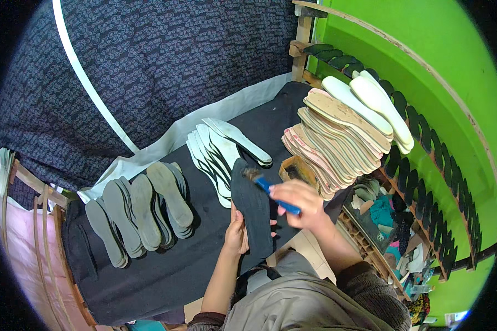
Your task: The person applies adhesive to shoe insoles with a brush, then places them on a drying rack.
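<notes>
My left hand supports a black insole from below, its fingertips showing at the far edge. A paintbrush with a blue handle is gripped in my right hand, which is slightly blurred. The bristles touch or hover just over the insole's upper end; I cannot tell which. Right beside the brush stands a stained, brownish-yellow open container, dark inside. Behind the held insole lies a fanned row of white insoles with dark undersides.
Grey-green insoles sit in several overlapping stacks at left on a black-covered table. Beige insoles pile up at right, with white ones on top. Wooden racks bearing black pieces line the green wall, above a tray of scraps.
</notes>
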{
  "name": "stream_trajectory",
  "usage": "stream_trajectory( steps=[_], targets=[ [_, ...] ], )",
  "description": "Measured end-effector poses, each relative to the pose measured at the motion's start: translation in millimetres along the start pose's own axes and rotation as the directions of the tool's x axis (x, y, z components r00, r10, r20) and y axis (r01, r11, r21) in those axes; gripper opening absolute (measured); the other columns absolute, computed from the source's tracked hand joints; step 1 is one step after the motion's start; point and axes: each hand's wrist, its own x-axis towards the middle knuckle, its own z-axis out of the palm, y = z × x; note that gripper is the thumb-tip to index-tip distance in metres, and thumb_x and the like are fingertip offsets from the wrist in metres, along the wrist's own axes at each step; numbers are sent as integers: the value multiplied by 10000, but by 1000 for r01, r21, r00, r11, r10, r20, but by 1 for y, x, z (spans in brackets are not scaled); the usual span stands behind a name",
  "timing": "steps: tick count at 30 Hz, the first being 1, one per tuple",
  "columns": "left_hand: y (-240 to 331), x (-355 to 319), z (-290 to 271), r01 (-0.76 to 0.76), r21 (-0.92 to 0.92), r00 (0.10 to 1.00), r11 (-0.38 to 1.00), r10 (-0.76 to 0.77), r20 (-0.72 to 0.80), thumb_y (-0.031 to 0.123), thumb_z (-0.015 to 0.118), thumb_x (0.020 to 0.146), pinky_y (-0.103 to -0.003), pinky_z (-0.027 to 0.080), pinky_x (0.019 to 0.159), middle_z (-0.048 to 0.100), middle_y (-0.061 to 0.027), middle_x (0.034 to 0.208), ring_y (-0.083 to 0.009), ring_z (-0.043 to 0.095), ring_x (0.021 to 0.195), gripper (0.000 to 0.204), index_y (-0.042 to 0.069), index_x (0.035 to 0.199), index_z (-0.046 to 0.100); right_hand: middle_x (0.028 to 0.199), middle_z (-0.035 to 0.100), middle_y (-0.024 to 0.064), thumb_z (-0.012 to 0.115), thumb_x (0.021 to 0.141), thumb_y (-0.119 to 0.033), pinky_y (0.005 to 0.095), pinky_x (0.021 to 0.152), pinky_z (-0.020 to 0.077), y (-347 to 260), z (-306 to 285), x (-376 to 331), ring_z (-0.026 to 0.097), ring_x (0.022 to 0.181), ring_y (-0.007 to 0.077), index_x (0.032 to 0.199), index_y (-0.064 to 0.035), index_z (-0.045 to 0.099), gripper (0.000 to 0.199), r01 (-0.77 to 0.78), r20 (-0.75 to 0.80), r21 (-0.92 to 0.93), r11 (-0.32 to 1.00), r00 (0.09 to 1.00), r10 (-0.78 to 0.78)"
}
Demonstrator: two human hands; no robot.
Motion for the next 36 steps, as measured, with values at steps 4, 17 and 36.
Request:
stream_trajectory(
  steps=[4,17,36],
  targets=[
    [-3,-2,-12,1,99,998,995,6,-69,400,312,993,-571,546,748,421,-209,1321,-423,586,1022,576,360,1457,-27,921,672,143,656,559,69,368,715,537,-11,4,1,667,831,299,911,13,659,357,3,101,75,997,995,-11],
    [3,-2,-4,23,-50,1000,999,-23,-3,375,321,996,-561,549,747,447,-234,1296,-403,602,998,577,356,1454,-28,950,671,163,654,522,39,370,689,543,-3,10,12,665,806,313,921,7,663,401,99,75,48,994,992,-102],
    [7,1,-7,-30,66,997,997,34,-65,377,360,985,-560,548,757,432,-197,1331,-409,595,1028,603,330,1464,-4,916,665,154,649,585,42,368,692,541,6,16,22,659,794,306,926,14,658,343,70,31,33,997,997,-71]
  ],
)
